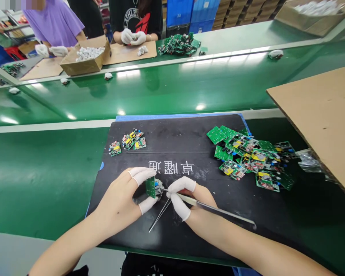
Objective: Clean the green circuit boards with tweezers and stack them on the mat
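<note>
- Two hands of ours work near the front edge of the black mat: our left hand has its capped thumb and forefinger clamped on a small green circuit board held on edge, and our right hand has its fingers pinched together on tweezers whose tip touches that board.
- We see bare mat between the hands and the boards behind, and open green conveyor belt beyond the mat's far edge.
- A cardboard sheet overhangs the mat's right side and is cut off by the frame.
- The part at the tweezers' tip is too small for us to make out.
- We count four finished boards in the back-left group; the right pile of boards overlaps too much to count.
- Two co-workers sit across the belt, gloved.
</note>
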Tool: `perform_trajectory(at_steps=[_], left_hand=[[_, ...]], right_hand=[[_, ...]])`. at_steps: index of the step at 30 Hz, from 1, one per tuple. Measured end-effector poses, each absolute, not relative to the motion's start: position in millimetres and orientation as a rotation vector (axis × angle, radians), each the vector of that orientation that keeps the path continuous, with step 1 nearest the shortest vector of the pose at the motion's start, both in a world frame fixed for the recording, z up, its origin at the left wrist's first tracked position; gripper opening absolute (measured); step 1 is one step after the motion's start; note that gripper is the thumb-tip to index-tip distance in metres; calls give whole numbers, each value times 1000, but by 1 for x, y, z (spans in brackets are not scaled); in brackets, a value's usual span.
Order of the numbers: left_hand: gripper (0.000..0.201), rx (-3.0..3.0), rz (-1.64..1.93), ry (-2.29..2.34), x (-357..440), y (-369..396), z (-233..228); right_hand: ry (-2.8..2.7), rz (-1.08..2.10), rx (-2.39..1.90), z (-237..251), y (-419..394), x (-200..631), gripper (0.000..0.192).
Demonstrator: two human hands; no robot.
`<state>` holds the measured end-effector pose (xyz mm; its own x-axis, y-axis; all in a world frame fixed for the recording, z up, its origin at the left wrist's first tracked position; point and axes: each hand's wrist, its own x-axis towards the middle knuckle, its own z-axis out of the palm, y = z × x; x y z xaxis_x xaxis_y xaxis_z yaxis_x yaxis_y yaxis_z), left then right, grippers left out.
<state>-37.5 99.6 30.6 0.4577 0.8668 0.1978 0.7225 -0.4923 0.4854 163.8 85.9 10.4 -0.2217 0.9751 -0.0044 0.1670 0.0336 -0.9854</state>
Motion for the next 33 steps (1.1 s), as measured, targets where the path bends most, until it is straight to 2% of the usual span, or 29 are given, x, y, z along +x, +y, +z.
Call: perform_trajectory(at_steps=[3,8,16,29,33], left_hand=[[43,2363,518,1376,-42,101,32],[47,2372,420,1409,-43,105,27],[45,2344,440,1371,-42,104,24],[45,2239,440,1389,-44,107,27],[43,2082,556,1387,-44,109,32]], right_hand=[[-1365,1423,-1184,5,89,162,6],[-1335,1419,-1170,1,91,162,5],[-1548,1420,-1182,1,90,159,12],[-1490,1403,-1213,-4,94,159,10],[-1508,1453,-1207,-8,95,155,11]])
